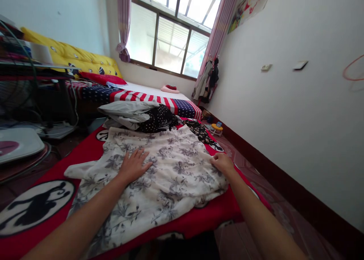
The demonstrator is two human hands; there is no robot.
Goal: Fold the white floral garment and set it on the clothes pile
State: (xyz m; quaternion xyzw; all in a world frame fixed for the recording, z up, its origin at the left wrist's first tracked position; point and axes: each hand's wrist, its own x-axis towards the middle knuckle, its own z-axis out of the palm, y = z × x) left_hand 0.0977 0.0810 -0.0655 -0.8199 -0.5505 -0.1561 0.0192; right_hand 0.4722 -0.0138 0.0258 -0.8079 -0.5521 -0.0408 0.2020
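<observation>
White floral cloth [176,173] lies under the spread left grip [134,165]; right grip [222,163] pinches its edge; piled clothes [127,110] sit just beyond.

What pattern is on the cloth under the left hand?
The cloth is off-white with grey flowers and leaves: head view.

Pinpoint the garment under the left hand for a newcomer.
Nearer than the bed lies a red cover. The left hand lies flat on the floral garment spread there. Its grey-on-white print sets it apart from the black polka-dot cloth behind.
</observation>
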